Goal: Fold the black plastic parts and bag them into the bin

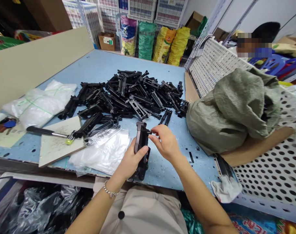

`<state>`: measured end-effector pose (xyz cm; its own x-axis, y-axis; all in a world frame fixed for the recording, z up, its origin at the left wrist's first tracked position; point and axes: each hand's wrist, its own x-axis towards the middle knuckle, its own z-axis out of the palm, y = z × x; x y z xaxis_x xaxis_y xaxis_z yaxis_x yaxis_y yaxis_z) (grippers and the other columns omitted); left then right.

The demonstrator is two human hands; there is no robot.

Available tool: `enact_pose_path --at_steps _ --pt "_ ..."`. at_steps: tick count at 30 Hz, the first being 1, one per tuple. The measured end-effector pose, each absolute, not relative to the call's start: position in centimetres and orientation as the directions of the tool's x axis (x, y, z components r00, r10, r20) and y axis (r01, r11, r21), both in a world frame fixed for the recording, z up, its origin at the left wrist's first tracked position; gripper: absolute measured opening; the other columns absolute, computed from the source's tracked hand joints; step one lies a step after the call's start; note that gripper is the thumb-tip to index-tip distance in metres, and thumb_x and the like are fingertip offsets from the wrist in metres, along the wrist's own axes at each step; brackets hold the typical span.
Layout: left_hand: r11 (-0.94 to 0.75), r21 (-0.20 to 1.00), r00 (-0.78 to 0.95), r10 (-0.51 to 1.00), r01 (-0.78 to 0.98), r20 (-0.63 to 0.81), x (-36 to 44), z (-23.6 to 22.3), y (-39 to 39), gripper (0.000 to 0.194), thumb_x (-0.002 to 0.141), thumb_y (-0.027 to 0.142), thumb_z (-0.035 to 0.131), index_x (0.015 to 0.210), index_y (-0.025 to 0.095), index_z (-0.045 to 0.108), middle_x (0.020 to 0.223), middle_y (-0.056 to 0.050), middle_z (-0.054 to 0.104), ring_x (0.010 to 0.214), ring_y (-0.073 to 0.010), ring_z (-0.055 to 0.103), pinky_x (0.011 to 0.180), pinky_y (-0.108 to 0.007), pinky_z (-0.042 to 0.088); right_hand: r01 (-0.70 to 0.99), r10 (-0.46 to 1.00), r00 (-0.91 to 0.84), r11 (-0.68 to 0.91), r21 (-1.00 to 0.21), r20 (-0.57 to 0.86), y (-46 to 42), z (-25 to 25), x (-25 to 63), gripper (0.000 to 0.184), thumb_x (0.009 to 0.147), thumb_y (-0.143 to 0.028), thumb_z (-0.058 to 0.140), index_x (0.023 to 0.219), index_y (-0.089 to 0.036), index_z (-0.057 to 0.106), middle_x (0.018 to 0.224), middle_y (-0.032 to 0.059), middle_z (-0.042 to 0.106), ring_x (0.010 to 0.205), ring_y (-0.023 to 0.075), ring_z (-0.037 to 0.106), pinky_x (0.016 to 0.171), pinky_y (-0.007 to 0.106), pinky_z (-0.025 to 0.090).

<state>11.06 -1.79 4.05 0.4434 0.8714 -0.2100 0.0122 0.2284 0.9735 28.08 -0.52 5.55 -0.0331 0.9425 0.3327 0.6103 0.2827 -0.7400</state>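
Here I am at the near edge of the blue tabletop (pixel 89 66), holding up a black plastic bracket (pixel 139 138) right in front of me. Its long axis is running away from my body, the far end pointing toward the pile of black brackets (pixel 135 96). My left grip (pixel 131 159) is wrapping its middle from the left, closed firmly, thumb pressing over it, so the bracket is jutting out beyond both sides of my hold. My right grip (pixel 166 143) is nearly pinching at the right side, near that far end; what it's catching, I can't tell.
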Motion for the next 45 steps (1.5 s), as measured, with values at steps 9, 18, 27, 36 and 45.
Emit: enact_pose_path --at_steps 9,18,27,36,45 --pt "-0.025 0.98 0.258 0.966 0.2 -0.028 11.4 3.9 -0.6 0.05 0.092 0.051 0.046 0.13 0.02 0.046 0.12 -0.008 0.062 0.11 -0.023 0.059 0.096 -0.035 0.044 0.534 0.984 -0.148 0.163 -0.83 0.098 -2.4 3.2 26.7 0.042 0.098 -0.051 0.028 0.076 -0.022 0.048 0.07 0.0015 0.054 0.066 0.0155 0.05 0.064 0.028 0.041" --pt "-0.166 0.838 0.178 0.98 0.519 0.085 10.3 2.3 0.0 0.068 0.093 0.05 0.042 0.149 0.019 0.021 0.144 -0.016 0.044 0.127 -0.0319 0.049 0.099 -0.044 0.043 0.448 0.946 -0.241 -0.088 -0.89 -0.215 -3.8 -1.1 26.4 0.047 0.098 -0.052 0.025 0.072 -0.021 0.049 0.06 -0.0014 0.051 0.055 0.0135 0.047 0.056 0.026 0.039" --pt "-0.193 0.58 0.225 0.974 0.792 0.016 10.2 1.6 -2.0 0.069 0.093 0.051 0.039 0.149 0.015 0.021 0.138 -0.021 0.05 0.109 -0.0342 0.063 0.081 -0.043 0.052 0.817 0.876 0.482 -0.438 -0.375 0.027 7.4 -1.8 36.4 0.049 0.093 -0.035 0.04 0.136 -0.01 0.041 0.119 0.0207 0.054 0.104 0.0298 0.056 0.082 0.039 0.043" --pt "-0.148 0.762 0.256 0.966 0.63 -0.024 9.2 1.7 -1.9 0.064 0.092 0.047 0.044 0.147 0.021 0.023 0.136 -0.016 0.053 0.116 -0.0314 0.059 0.089 -0.046 0.05 0.786 0.904 0.424 -0.337 -0.518 0.055 2.5 0.2 36.8 0.034 0.092 -0.038 0.045 0.111 -0.016 0.062 0.117 0.019 0.055 0.105 0.031 0.053 0.079 0.041 0.044" --pt "-0.439 0.734 0.421 0.878 0.517 0.228 10.3 2.8 -2.3 0.062 0.089 0.03 0.05 0.145 0.022 0.025 0.139 -0.013 0.051 0.123 -0.0263 0.055 0.098 -0.039 0.048 -0.532 0.76 -0.567 -0.632 -0.563 -0.317 -3.2 3.3 28.1 0.038 0.089 -0.055 0.048 0.074 -0.02 0.049 0.044 -0.0105 0.032 0.036 0.0055 0.014 0.034 0.016 0.012"
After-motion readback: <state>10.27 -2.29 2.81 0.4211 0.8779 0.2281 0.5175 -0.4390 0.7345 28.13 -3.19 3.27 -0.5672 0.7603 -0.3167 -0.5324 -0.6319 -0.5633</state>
